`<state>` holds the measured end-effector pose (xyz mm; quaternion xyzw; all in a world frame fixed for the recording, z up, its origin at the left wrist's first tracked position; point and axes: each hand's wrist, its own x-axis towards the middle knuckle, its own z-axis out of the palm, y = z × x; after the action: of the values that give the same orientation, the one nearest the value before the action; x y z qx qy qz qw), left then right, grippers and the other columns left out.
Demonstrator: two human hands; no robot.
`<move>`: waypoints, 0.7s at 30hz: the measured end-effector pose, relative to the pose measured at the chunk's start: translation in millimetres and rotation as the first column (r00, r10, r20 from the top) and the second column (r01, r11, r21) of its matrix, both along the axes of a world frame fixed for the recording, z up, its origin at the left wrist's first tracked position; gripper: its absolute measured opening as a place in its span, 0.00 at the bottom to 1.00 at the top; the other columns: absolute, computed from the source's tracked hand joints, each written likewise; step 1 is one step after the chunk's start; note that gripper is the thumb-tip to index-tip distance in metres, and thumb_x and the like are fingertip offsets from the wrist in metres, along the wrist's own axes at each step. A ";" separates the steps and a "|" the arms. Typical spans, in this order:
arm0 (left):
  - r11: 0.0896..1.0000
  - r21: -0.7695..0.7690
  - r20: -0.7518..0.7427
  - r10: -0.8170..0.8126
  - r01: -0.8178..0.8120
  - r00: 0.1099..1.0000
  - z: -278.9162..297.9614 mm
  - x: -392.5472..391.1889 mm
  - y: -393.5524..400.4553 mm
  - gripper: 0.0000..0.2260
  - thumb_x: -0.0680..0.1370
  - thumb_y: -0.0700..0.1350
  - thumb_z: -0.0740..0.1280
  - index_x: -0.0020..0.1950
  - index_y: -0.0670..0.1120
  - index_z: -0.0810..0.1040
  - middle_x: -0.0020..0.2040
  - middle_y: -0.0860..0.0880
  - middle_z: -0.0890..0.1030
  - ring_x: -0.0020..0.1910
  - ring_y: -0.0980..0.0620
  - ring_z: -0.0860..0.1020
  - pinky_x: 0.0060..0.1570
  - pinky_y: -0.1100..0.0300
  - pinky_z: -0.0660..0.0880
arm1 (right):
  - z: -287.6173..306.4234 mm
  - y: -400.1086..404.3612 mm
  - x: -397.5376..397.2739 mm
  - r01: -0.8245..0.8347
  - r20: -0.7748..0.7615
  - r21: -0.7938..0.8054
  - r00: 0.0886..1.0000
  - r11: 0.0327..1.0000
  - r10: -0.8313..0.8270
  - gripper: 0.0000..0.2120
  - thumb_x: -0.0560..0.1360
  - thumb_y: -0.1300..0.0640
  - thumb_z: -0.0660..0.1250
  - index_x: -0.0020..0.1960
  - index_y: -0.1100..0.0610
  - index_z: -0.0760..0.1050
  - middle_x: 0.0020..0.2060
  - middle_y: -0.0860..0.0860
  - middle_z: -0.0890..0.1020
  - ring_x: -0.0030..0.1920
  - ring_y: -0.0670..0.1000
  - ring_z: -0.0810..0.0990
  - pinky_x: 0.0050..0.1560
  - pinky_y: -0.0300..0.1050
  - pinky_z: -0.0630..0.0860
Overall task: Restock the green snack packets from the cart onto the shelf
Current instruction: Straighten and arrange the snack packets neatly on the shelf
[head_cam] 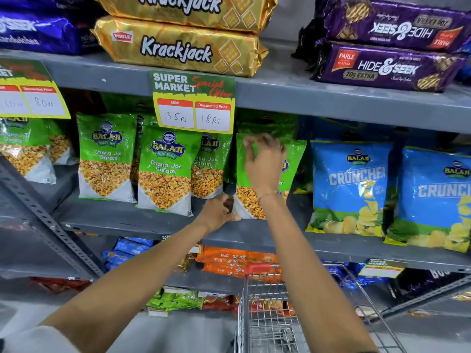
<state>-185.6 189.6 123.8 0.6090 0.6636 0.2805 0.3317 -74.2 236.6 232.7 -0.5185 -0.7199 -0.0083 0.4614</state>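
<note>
A green snack packet (293,164) stands upright on the grey middle shelf (127,217), right of several matching green packets (165,169). My right hand (263,166) pinches its top edge and covers most of its front. My left hand (219,212) grips its lower left corner at shelf level. More green packets stand behind it. The wire cart (270,314) with a red handle sits below my arms; no green packets show inside it.
Blue chip bags (351,187) stand just right of the held packet. A price sign (193,103) hangs from the upper shelf edge, which carries gold and purple biscuit packs. Lower shelves hold orange, blue and green packs. A slanted metal brace crosses at left.
</note>
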 end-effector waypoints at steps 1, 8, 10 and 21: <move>0.999 0.022 0.005 0.030 -0.030 1.000 6.1 -2.7 -2.9 0.21 0.69 0.41 0.75 0.60 0.39 0.75 0.52 0.43 0.80 0.46 0.50 0.76 0.46 0.62 0.72 | -13.9 -12.8 -7.1 -0.041 -0.061 0.018 0.997 0.999 0.042 0.07 0.75 0.57 0.62 0.46 0.54 0.79 0.45 0.53 0.82 0.47 0.57 0.77 0.51 0.49 0.67; 0.861 0.412 -0.003 0.329 -0.298 0.944 47.9 -100.7 -52.0 0.14 0.71 0.41 0.73 0.55 0.40 0.78 0.52 0.42 0.81 0.46 0.51 0.77 0.47 0.63 0.74 | -95.4 -47.9 -76.2 -0.368 -0.246 -0.476 0.928 0.799 0.280 0.14 0.76 0.56 0.64 0.58 0.63 0.73 0.56 0.60 0.78 0.55 0.60 0.77 0.56 0.56 0.76; 0.789 0.422 0.018 0.485 -0.446 0.874 47.1 -140.9 -61.1 0.20 0.70 0.44 0.74 0.59 0.38 0.75 0.57 0.39 0.77 0.54 0.45 0.76 0.53 0.55 0.72 | -99.0 -46.5 -92.7 -0.374 -0.246 -0.606 0.927 0.702 0.282 0.23 0.75 0.51 0.65 0.65 0.64 0.67 0.63 0.61 0.74 0.62 0.59 0.72 0.63 0.53 0.71; 0.977 -0.102 -0.195 0.163 -0.185 0.967 14.1 -195.6 -44.3 0.35 0.73 0.51 0.70 0.72 0.40 0.55 0.44 0.41 0.71 0.43 0.43 0.73 0.28 0.59 0.61 | -115.9 -42.9 -129.9 -0.283 -0.207 -0.727 0.959 0.625 0.194 0.22 0.70 0.55 0.72 0.50 0.53 0.58 0.32 0.41 0.60 0.31 0.41 0.61 0.30 0.36 0.59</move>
<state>-381.2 145.3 137.8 0.5508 0.7581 0.2103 0.2785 -204.1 193.6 116.8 -0.5617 -0.6948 0.3787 0.2416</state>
